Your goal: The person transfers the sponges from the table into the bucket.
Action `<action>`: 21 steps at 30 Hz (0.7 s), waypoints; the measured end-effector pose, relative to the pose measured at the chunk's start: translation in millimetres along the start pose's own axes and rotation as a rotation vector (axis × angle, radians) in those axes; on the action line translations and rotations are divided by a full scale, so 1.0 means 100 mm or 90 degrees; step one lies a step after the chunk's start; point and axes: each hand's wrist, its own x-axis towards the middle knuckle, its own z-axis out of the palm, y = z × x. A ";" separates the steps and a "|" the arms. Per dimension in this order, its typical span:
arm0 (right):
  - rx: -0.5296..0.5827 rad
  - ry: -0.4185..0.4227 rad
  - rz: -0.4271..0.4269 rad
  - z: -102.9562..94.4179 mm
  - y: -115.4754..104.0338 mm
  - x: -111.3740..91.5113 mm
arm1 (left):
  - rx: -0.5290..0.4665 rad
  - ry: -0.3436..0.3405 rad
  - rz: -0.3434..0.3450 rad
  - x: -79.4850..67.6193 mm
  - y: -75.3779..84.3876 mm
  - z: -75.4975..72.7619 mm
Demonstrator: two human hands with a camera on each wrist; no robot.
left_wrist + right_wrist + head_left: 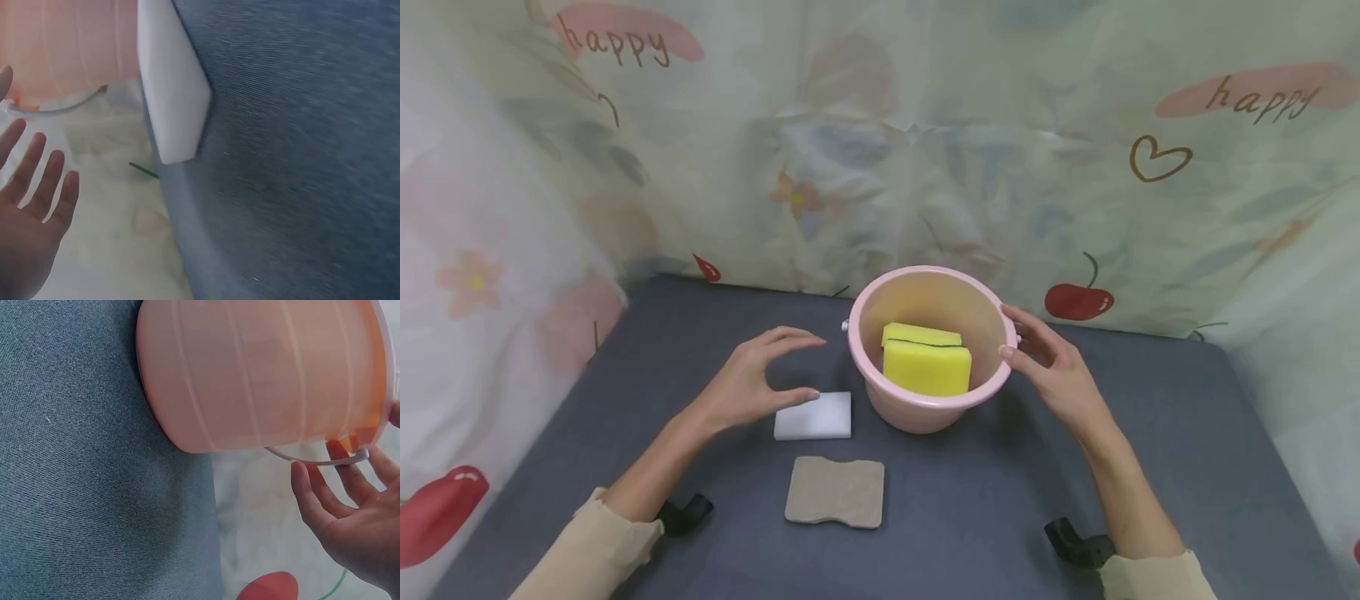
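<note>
A pink bucket stands upright on the dark table. Inside it, two yellow sponges lean one behind the other, with a dark green layer showing between them. My right hand is at the bucket's right side, thumb tip and fingertips right at the rim around the handle mount. In the right wrist view its loosely bent fingers are spread beside the thin handle. To the bucket's left, my left hand is apart from it, thumb and fingers spread wide, above a white sponge block.
A flat grey-brown pad with notched long sides lies on the table in front of the white block. Behind the table hangs a printed curtain. Black wrist mounts sit under both forearms.
</note>
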 end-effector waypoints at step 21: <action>0.018 -0.009 -0.022 -0.01 0.01 -0.01 | -0.016 -0.188 -0.126 -0.32 -0.26 0.17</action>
